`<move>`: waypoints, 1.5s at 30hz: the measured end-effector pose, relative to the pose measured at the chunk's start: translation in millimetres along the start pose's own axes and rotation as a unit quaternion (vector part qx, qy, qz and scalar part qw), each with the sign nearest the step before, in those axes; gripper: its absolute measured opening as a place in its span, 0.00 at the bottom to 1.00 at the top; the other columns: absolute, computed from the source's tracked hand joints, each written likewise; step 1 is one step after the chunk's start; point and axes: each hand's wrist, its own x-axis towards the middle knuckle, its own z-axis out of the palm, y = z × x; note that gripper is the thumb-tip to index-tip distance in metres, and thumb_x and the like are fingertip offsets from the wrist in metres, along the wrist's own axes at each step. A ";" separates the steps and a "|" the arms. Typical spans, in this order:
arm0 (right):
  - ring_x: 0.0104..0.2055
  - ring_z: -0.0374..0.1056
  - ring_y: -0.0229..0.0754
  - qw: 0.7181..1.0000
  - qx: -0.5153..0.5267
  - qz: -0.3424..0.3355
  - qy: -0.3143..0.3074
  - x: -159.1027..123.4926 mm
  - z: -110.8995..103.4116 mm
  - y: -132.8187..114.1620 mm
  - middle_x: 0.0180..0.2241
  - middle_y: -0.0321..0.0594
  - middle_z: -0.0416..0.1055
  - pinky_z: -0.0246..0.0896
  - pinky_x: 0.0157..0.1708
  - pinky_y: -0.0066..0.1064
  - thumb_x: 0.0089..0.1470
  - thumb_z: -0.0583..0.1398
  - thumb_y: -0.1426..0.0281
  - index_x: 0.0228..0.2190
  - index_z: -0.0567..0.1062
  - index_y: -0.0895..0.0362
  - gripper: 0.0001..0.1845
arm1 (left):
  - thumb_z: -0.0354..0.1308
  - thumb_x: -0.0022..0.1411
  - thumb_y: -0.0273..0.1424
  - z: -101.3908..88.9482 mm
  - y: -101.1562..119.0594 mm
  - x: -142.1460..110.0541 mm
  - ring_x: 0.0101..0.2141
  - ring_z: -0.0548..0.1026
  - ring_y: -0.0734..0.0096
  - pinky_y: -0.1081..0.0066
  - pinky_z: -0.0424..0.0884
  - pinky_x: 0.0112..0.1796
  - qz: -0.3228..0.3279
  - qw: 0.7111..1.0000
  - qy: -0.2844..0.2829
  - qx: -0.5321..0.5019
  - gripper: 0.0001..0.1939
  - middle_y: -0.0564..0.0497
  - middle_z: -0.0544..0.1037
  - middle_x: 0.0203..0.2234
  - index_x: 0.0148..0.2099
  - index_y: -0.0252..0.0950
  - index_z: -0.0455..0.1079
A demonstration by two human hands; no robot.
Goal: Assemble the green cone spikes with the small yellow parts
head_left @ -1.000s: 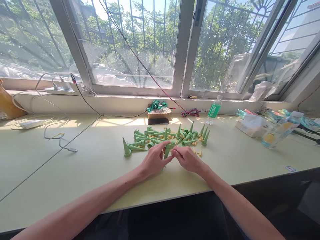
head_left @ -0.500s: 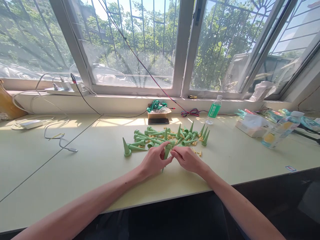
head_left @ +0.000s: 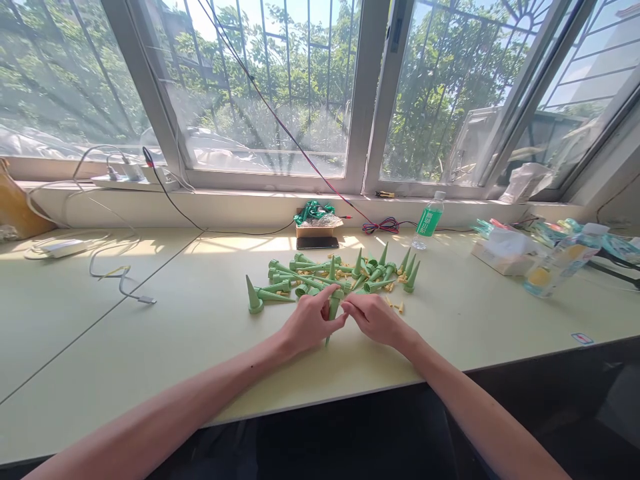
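My left hand [head_left: 315, 318] is closed round a green plastic watering spike [head_left: 333, 308], its collar up and its tip pointing down toward the table. Right beside it, my right hand [head_left: 371, 316] is closed with the fingertips pinched together; whatever they hold is hidden. Just beyond both hands lies a pile of similar green spikes [head_left: 287, 275], some on their sides. A single spike [head_left: 253, 297] stands point up at the left, and another upright one [head_left: 411, 279] is at the right. Small yellow pieces [head_left: 401, 307] are scattered among them and near my right hand.
Behind the pile sit a black phone [head_left: 317, 243] and a small cardboard box [head_left: 320, 232] with green stuff in it. A green-labelled bottle [head_left: 427, 221] stands to the right, then a tissue box [head_left: 500, 257] and a bigger bottle [head_left: 560, 267]. Cables [head_left: 120, 283] lie left.
Almost nothing differs. The view has shifted very slightly, and both hands keep the same positions at the green watering spike.
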 end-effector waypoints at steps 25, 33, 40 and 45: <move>0.22 0.57 0.35 1.000 -0.019 -0.002 0.004 -0.1 0.9 -0.2 0.21 0.36 0.65 0.48 0.27 0.27 0.68 0.46 0.63 0.23 0.64 0.56 0.23 | 0.60 0.55 0.30 1.3 -8.0 2.1 0.20 0.57 0.80 0.79 0.58 0.24 0.006 0.999 -0.027 -0.020 0.23 0.64 0.60 0.16 0.55 0.35 0.68; 0.22 0.57 0.36 1.000 -0.021 0.000 0.008 0.0 -0.4 -0.4 0.21 0.36 0.66 0.48 0.27 0.27 0.68 0.45 0.63 0.23 0.66 0.56 0.23 | 0.60 0.57 0.31 1.1 -7.5 2.2 0.20 0.56 0.80 0.79 0.59 0.25 0.012 0.999 -0.028 -0.022 0.23 0.64 0.60 0.17 0.55 0.35 0.67; 0.22 0.56 0.35 1.000 -0.016 0.013 0.007 0.1 -0.6 -1.1 0.21 0.36 0.66 0.47 0.27 0.27 0.68 0.46 0.63 0.23 0.65 0.56 0.23 | 0.60 0.58 0.32 0.9 -5.9 1.6 0.20 0.57 0.80 0.79 0.59 0.25 0.001 0.999 -0.030 -0.025 0.23 0.64 0.61 0.17 0.56 0.35 0.66; 0.22 0.54 0.35 1.000 -0.014 0.018 0.005 0.6 -1.8 -2.1 0.20 0.35 0.64 0.47 0.26 0.27 0.68 0.45 0.62 0.22 0.65 0.57 0.25 | 0.60 0.59 0.32 0.9 -7.0 1.2 0.20 0.58 0.80 0.78 0.59 0.25 0.004 0.999 -0.030 -0.021 0.22 0.63 0.62 0.18 0.56 0.36 0.65</move>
